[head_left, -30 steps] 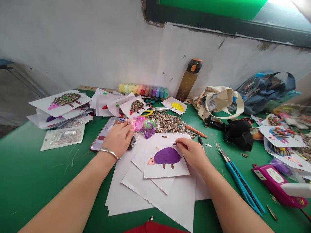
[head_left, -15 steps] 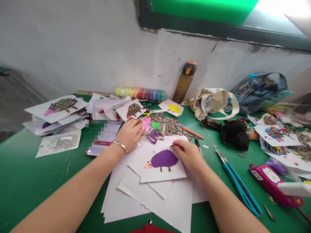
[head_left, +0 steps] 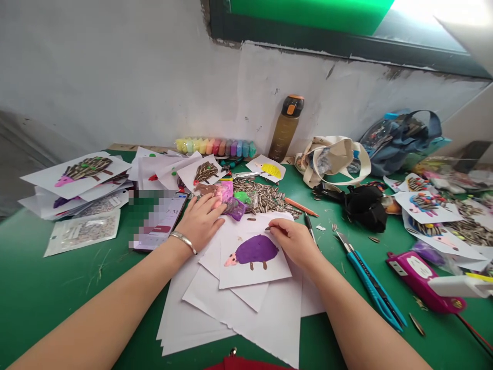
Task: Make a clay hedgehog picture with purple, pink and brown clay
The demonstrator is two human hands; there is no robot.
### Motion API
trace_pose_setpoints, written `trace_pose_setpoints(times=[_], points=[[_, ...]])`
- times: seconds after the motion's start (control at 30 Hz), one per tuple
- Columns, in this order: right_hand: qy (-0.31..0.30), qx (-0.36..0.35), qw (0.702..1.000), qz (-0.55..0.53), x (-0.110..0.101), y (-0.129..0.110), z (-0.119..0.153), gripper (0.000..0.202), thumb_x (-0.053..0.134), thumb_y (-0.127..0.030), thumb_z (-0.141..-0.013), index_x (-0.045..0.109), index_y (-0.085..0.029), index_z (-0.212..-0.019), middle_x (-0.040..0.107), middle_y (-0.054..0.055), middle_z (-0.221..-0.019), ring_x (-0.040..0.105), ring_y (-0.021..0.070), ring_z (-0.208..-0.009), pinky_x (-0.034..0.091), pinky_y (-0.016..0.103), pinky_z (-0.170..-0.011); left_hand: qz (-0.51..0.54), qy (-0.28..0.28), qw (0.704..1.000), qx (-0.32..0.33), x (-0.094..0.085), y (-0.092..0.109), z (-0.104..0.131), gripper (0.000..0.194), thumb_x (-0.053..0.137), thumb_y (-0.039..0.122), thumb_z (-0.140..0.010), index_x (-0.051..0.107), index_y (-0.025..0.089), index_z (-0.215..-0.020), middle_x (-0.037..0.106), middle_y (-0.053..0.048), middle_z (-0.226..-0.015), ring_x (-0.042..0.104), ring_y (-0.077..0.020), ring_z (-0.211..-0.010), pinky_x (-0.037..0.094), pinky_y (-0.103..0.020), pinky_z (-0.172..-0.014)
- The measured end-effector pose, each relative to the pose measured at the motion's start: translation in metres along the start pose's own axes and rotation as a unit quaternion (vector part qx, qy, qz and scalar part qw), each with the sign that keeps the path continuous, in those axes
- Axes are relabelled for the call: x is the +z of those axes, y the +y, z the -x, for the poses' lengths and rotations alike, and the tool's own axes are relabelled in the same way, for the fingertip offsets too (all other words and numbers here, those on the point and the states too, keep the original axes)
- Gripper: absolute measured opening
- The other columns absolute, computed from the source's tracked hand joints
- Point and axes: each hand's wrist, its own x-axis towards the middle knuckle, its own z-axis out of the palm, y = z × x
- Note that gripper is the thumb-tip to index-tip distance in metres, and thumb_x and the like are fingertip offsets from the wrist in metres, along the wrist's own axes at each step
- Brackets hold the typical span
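My right hand (head_left: 296, 242) pinches a sunflower seed (head_left: 268, 228) between thumb and fingertips, just above a white card (head_left: 231, 280). On the card is a hedgehog (head_left: 257, 250) with a smooth purple clay body, a pink face and brown legs. My left hand (head_left: 201, 220), with a silver bracelet at the wrist, lies with fingers spread and nothing visible in them. Its fingertips are at the brown clay packet (head_left: 206, 190) and near a purple clay packet (head_left: 235, 209). Beyond the packets spreads a pile of sunflower seeds (head_left: 264, 196). Loose white sheets (head_left: 265, 329) lie beneath the card.
To the left are a phone (head_left: 157, 226) and a stack of hedgehog cards (head_left: 42, 177). A bottle (head_left: 285, 128) stands against the wall. On the right lie a blue utility knife (head_left: 372, 282), a magenta glue gun (head_left: 423, 280), a black pouch (head_left: 364, 205) and a white bag (head_left: 308, 159).
My left hand has drawn back slightly from the clay packets and its fingers have spread, uncovering the brown packet. The right hand keeps its pinch on the seed. The view has shifted slightly.
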Motion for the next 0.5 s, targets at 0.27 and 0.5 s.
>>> trace_pose_setpoints(times=[0.27, 0.5], points=[[-0.006, -0.005, 1.000, 0.008, -0.001, 0.000, -0.001, 0.022, 0.048, -0.023, -0.087, 0.070, -0.025, -0.091, 0.073, 0.001, -0.091, 0.065, 0.0192, -0.084, 0.046, 0.029, -0.074, 0.047, 0.076, 0.995, 0.055, -0.019, 0.029, 0.000, 0.027, 0.050, 0.021, -0.093, 0.065, 0.016, -0.114, 0.062, -0.015, -0.127, 0.047, -0.0319, -0.129, 0.036, -0.057, -0.107], [-0.005, -0.011, 1.000, 0.016, 0.000, 0.001, 0.000, 0.022, 0.048, -0.024, -0.087, 0.070, -0.025, -0.090, 0.072, 0.000, -0.086, 0.063, 0.0187, -0.079, 0.044, 0.028, -0.070, 0.155, -0.003, 0.981, 0.115, -0.022, 0.052, 0.026, 0.027, 0.047, 0.012, -0.092, 0.065, 0.018, -0.112, 0.068, -0.011, -0.111, 0.057, -0.0267, -0.117, 0.046, -0.049, -0.102]])
